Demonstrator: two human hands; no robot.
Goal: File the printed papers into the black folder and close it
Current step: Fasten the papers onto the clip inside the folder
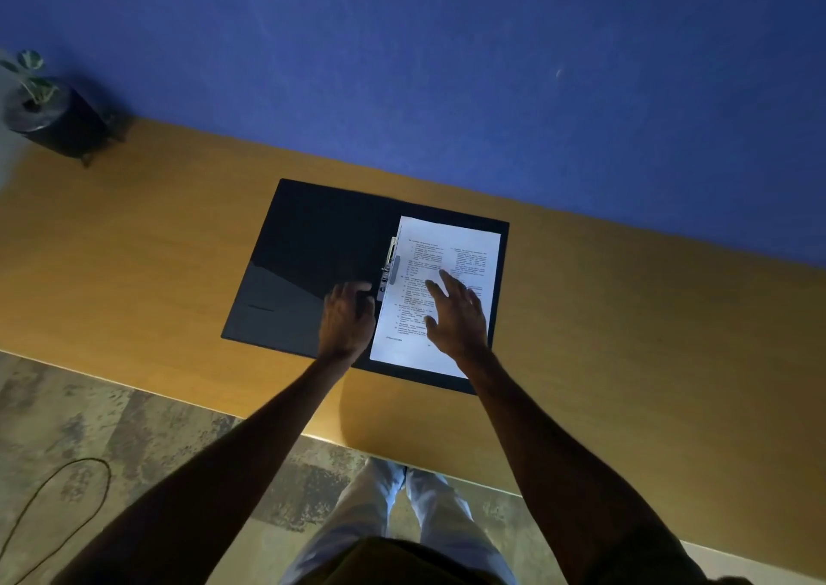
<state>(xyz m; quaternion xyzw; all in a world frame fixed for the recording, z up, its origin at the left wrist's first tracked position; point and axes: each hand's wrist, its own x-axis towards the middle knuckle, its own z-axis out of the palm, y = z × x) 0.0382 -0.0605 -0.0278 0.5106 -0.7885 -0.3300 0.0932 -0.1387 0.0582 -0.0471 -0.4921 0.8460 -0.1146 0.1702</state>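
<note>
The black folder [308, 249] lies open on the wooden desk. The printed papers [465, 244] rest on its right half, their left edge at the metal clip [389, 267] along the spine. My left hand [346, 318] sits on the left cover beside the spine, fingers curled near the clip's lower end. Whether it touches the clip, I cannot tell. My right hand [456, 311] lies flat on the papers with its fingers spread.
The desk [625, 338] runs along a blue wall [447, 70]. A small plant in a dark pot [49, 115] stands at the far left corner. A cable [53, 499] loops on the floor at the lower left.
</note>
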